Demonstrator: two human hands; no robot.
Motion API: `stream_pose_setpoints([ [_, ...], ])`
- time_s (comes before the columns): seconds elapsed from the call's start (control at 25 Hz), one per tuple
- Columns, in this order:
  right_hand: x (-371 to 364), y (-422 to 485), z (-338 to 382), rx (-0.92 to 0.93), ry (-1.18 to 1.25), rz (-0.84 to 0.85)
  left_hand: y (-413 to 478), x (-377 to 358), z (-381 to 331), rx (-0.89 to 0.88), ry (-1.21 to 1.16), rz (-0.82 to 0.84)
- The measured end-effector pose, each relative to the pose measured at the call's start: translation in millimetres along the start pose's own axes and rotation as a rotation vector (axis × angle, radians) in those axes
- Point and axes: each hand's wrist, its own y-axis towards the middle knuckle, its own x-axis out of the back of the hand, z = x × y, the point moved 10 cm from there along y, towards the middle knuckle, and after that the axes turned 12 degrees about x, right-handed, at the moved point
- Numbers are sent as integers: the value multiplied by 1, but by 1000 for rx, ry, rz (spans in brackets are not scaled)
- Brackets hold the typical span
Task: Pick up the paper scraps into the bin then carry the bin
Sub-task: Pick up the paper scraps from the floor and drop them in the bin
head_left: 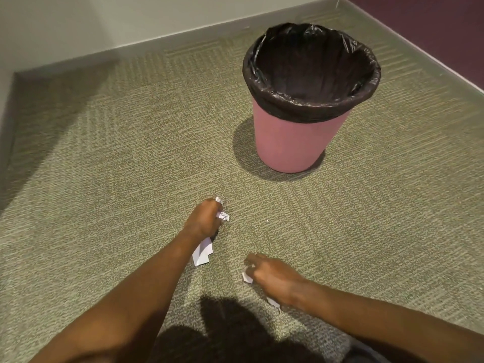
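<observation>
A pink bin [296,142] lined with a black bag [311,106] stands upright on the carpet, beyond both hands and to the right. My left hand [203,218] is closed around white paper scraps [202,251], which stick out above and below the fist. My right hand [275,280] is closed around more white scraps [246,277], with a bit showing under the wrist [273,302]. Both hands hover low over the carpet, well short of the bin. The inside of the bin looks dark and I see no paper in it.
Green-grey carpet [117,179] covers the floor. A grey skirting board [131,45] runs along the far wall and the left wall, and a purple wall [445,24] closes the right corner. A tiny white speck [267,220] lies between my hands and the bin.
</observation>
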Motion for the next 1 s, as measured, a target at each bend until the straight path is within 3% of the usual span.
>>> stream_pose_setpoints([
  [0.12,46,-15,-19,-166,270,-247,3,11,7,119,-271,-4],
  [0.24,106,-15,-26,-216,423,-422,1,50,-12,82,-585,-19],
  [0.48,294,-44,-11,-93,248,-963,-16,154,-99,-63,-1173,14],
  [0.56,352,-67,-21,-134,193,-1143,-15,185,-131,-110,-1274,16],
  [0.68,413,-88,-45,-233,108,-1265,-7,231,-182,-169,-1247,-20],
  [0.84,451,-90,-72,-324,0,-1288,11,269,-232,-138,-1002,-129],
  [1.0,457,-83,-97,-404,-20,-1244,25,269,-259,-127,-881,-4],
])
